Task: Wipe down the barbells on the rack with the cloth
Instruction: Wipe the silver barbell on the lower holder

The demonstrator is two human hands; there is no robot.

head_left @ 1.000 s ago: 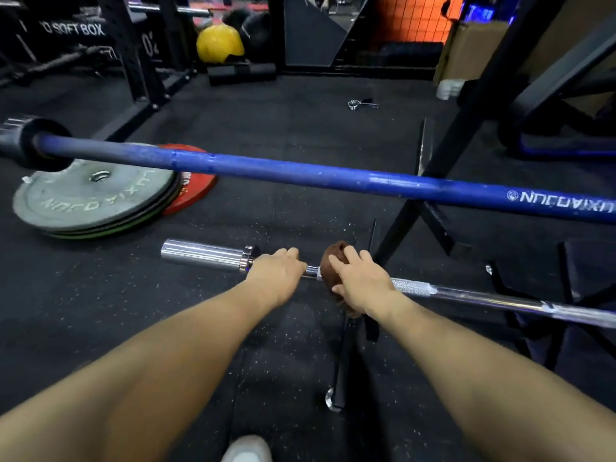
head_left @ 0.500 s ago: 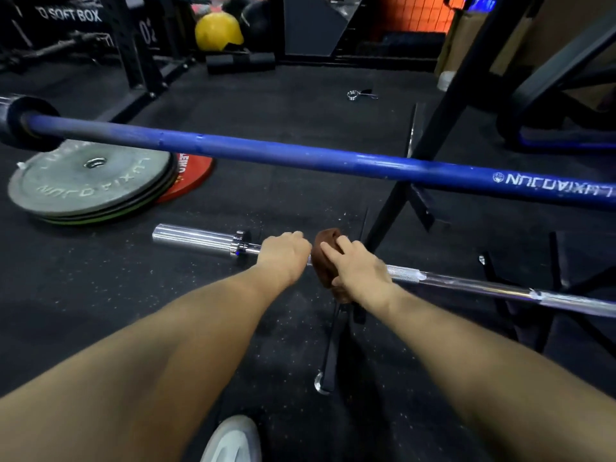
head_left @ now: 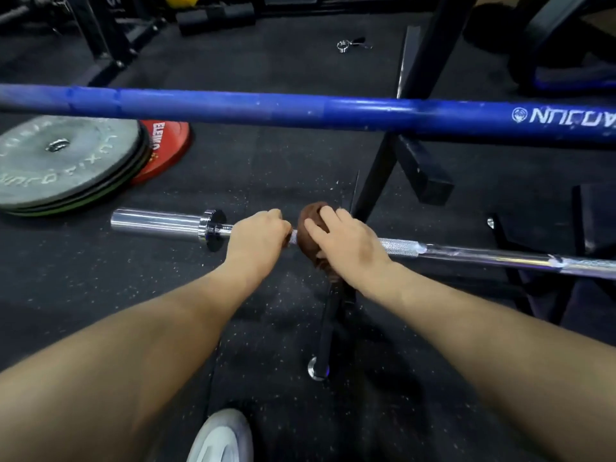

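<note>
A chrome barbell (head_left: 466, 255) runs left to right at a low height, its sleeve end at the left. My left hand (head_left: 258, 235) is closed around its shaft just right of the collar. My right hand (head_left: 346, 245) presses a brown cloth (head_left: 308, 221) wrapped around the shaft, right beside the left hand. Above and beyond it, a blue barbell (head_left: 300, 111) with white lettering crosses the whole view. The cloth's lower part hangs under my right hand.
Grey weight plates (head_left: 63, 161) lie stacked on a red plate (head_left: 166, 145) on the black rubber floor at left. A black rack upright (head_left: 400, 128) and its foot stand behind the bars. Another bar (head_left: 325, 328) lies on the floor pointing toward me. My white shoe (head_left: 220, 435) shows below.
The view has tilted down and moved closer. Both hands remain on the chrome barbell, with the cloth hand staying close against the left hand.
</note>
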